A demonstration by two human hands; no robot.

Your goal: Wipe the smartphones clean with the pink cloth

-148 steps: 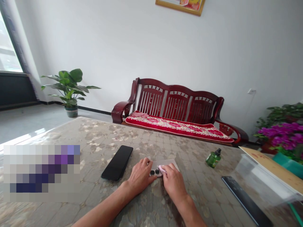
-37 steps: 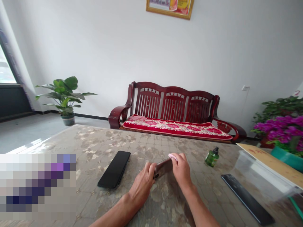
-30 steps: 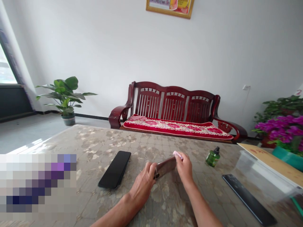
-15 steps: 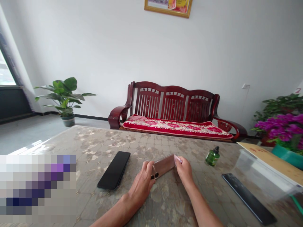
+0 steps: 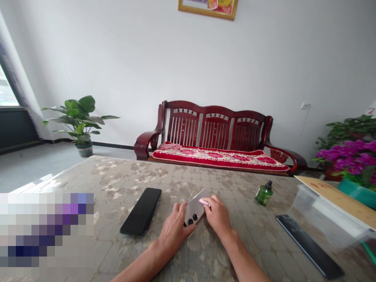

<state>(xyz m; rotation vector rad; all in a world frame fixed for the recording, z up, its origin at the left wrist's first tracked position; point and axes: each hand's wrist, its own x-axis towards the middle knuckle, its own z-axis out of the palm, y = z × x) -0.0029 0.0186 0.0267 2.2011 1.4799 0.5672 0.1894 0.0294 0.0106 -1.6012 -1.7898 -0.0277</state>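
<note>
A pinkish phone (image 5: 194, 209) with its back and two round camera lenses facing up is held low over the patterned table (image 5: 123, 180). My left hand (image 5: 174, 231) grips its near end, fingers curled round the edge. My right hand (image 5: 216, 215) is closed on a small pink cloth (image 5: 204, 202) pressed against the phone's right side. A black phone (image 5: 141, 211) lies flat on the table just left of my hands.
A small green bottle (image 5: 263, 195) stands to the right. A dark flat phone (image 5: 309, 245) and a clear plastic box (image 5: 331, 219) sit at the right edge. Behind the table are a red wooden bench (image 5: 216, 138), purple flowers (image 5: 351, 156) and a potted plant (image 5: 79, 117).
The pinkish phone was lifted off the table and tilted on edge, then turned back with its lenses up. My right hand with the pink cloth moved from its far end to its side.
</note>
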